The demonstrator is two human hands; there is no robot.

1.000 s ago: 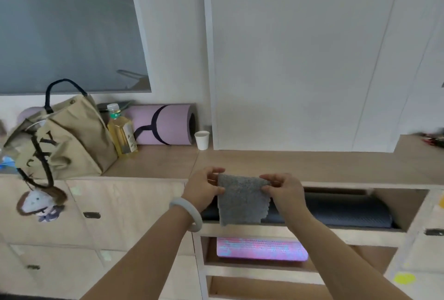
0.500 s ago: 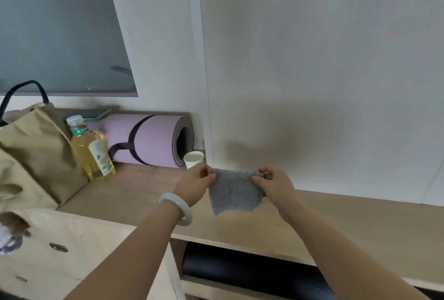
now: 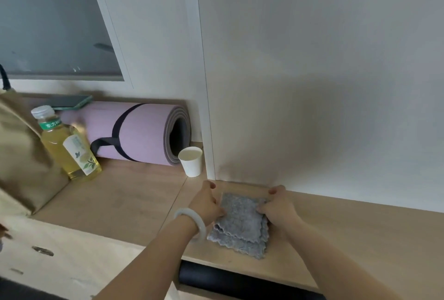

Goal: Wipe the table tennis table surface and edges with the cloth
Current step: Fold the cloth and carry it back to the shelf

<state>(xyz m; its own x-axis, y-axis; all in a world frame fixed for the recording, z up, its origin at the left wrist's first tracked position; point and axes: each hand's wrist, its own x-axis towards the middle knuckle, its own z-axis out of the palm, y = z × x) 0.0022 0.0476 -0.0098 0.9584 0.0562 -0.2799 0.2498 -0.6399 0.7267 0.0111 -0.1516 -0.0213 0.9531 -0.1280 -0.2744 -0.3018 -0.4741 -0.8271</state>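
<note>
A grey fuzzy cloth [image 3: 240,225], folded in layers, lies on a wooden shelf top [image 3: 125,198] close to the white wall. My left hand [image 3: 207,203], with a pale bangle on the wrist, pinches the cloth's left edge. At the cloth's right edge my right hand [image 3: 278,208] grips it with curled fingers. No table tennis table is in view.
A white paper cup [image 3: 191,161] stands just behind my left hand. A rolled pink mat [image 3: 134,132], a bottle of yellow drink [image 3: 68,144], a phone [image 3: 69,102] and a tan bag [image 3: 19,162] sit at the left. A dark roll [image 3: 240,283] lies on the shelf below.
The cloth hung in the air between both hands; now it lies lowered and folded on the shelf top. The view has come closer to the shelf and wall.
</note>
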